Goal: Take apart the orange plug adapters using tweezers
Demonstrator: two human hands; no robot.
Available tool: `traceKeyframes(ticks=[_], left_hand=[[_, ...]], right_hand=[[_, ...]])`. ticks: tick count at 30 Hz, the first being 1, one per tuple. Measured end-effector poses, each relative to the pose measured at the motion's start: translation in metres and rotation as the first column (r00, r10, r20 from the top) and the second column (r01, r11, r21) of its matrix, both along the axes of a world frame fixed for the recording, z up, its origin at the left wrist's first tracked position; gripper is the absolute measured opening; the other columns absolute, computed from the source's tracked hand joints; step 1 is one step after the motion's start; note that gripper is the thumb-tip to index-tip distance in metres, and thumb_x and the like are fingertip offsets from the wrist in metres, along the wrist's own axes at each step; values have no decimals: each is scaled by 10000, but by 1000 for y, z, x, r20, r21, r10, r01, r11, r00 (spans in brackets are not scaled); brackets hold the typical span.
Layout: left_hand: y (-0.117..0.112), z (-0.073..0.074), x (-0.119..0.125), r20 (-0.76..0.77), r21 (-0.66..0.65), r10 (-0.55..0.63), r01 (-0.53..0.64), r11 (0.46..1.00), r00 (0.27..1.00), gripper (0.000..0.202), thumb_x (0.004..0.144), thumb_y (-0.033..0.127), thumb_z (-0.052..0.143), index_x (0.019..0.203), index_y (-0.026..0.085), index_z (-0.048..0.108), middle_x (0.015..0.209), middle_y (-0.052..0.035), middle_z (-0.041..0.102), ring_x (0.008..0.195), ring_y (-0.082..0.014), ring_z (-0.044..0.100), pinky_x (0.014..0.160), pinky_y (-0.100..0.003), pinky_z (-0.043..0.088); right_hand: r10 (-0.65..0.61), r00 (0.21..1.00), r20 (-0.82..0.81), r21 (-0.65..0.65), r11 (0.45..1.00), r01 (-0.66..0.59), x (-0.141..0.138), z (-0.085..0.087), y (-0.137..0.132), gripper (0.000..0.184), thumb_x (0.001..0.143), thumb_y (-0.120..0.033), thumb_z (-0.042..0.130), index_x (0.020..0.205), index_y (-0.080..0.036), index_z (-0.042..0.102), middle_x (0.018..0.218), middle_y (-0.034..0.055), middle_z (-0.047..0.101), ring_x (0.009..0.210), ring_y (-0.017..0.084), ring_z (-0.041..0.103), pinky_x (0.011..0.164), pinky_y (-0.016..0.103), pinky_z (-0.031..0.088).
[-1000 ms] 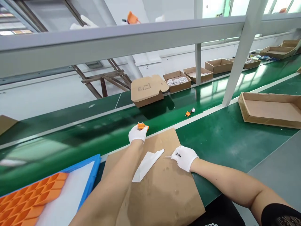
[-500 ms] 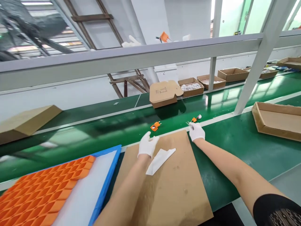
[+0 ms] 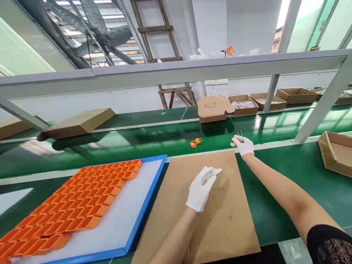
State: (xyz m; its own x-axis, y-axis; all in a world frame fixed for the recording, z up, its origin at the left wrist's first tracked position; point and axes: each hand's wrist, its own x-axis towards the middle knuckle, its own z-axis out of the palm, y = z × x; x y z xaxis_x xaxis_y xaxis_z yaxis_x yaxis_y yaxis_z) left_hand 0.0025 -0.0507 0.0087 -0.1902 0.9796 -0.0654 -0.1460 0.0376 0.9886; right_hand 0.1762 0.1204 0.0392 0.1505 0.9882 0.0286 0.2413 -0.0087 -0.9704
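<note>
My gloved left hand point(image 3: 202, 187) is over the brown cardboard sheet point(image 3: 228, 220), its fingers curled on a thin white cloth or paper piece point(image 3: 218, 171); most of that piece is hidden under the hand. Farther right, my gloved right hand point(image 3: 244, 146) is at the near edge of the green belt. It is closed on tweezers point(image 3: 241, 135), whose tips point up, and an orange part point(image 3: 238, 139) shows at its fingers with a small whitish piece point(image 3: 233, 144) beside it. Another orange part with prongs point(image 3: 195, 142) lies on the belt between the hands.
At left, a blue-rimmed white tray point(image 3: 115, 234) holds rows of orange cases point(image 3: 90, 198). Cardboard boxes point(image 3: 213, 109) line the far side, one with white items point(image 3: 243, 105). An open box point(image 3: 337, 150) is at right. A metal rail point(image 3: 176, 71) crosses above the belt.
My left hand has come back from near the belt onto the white piece. My right hand has picked up the orange part that lay near it. The view has turned left.
</note>
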Motion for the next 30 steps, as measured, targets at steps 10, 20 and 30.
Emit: traceKeyframes(ticks=[10,20,30], left_hand=[[7,4,38,285,90,-229,212,973,931,671,708,282,881,1304,211,582,1178,-119,663,877,-208,714,712,-339,604],[-2,13,11,553,-50,-272,357,933,788,536,711,425,887,1162,197,709,859,-46,732,697,-151,704,594,-238,578],[0,23,8,844,-122,-213,564,817,492,149,837,248,778,830,151,665,794,-17,686,558,-69,618,551,-184,593]], right_hand=[[317,613,-724,-153,792,-590,18,-1,-113,293,911,-491,655,1073,-247,674,743,-65,643,380,24,114,366,196,178],[102,350,-931,-182,700,-690,11,-5,-121,106,902,-313,688,976,-246,653,856,-80,691,392,13,65,371,173,141],[218,639,-738,-252,789,-561,7,-3,-127,447,831,-442,728,1215,-219,672,504,-113,376,442,52,142,443,213,143]])
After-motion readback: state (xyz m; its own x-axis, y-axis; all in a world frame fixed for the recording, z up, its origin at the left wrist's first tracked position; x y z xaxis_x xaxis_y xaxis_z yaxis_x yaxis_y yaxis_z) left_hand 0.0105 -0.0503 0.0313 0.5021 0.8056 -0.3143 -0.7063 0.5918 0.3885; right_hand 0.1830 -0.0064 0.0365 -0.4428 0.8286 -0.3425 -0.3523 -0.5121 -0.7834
